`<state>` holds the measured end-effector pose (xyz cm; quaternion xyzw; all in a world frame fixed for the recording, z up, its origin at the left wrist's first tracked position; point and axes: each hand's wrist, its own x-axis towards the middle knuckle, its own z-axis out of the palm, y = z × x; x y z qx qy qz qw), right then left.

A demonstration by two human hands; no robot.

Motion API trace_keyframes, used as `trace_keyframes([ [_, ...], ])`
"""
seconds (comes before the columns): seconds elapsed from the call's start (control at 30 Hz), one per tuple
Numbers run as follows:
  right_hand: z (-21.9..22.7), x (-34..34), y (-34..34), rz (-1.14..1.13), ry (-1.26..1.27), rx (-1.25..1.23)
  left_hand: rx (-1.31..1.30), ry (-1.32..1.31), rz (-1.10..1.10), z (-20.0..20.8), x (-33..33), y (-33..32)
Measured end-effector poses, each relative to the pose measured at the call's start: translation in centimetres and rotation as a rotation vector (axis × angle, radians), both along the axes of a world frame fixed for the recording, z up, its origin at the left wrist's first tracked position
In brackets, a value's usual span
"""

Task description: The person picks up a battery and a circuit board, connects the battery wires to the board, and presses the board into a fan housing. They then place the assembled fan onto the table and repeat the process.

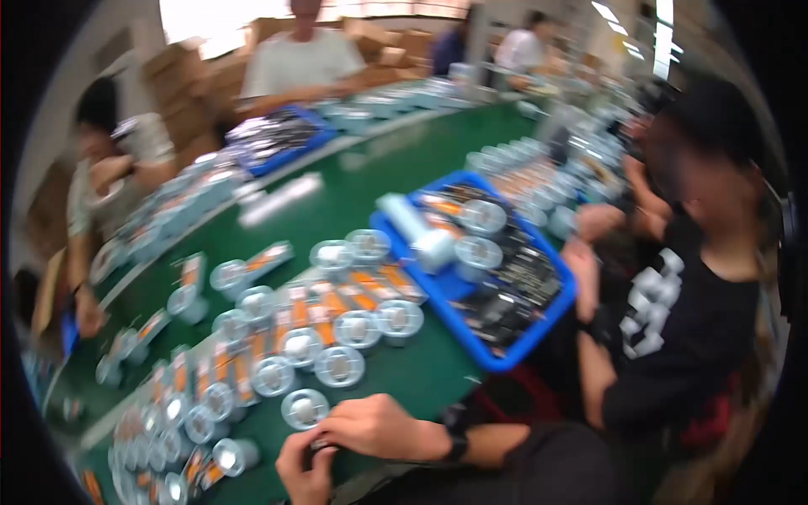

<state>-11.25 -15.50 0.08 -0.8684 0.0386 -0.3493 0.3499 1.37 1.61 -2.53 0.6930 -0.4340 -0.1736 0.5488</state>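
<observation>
At lower centre, I see the left grip point(301, 468) and right grip point(364, 426) pinching a small blackish piece point(321, 445), blurred and partly hidden.

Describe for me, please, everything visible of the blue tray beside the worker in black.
The blue tray looks like plastic, rectangular with rounded corners and raised rim. It sits slanted on the green table, holding many small dark parts and a few pale-blue devices, one reaching over its left rim. Blur hides finer detail.
</observation>
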Motion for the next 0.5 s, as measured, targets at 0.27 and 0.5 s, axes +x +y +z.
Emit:
trace_keyframes([
  [0.27, -0.3, -1.5, -0.7, -0.068, -0.027, 0.000, 0.005, 0.153, -0.084, 1.8, -1.4, -1.5],
  [0.5, 0.1, -1.6, -0.3, -0.026, 0.031, 0.023, 0.006, 0.142, -0.091, 2.8, -1.9, -1.2],
])
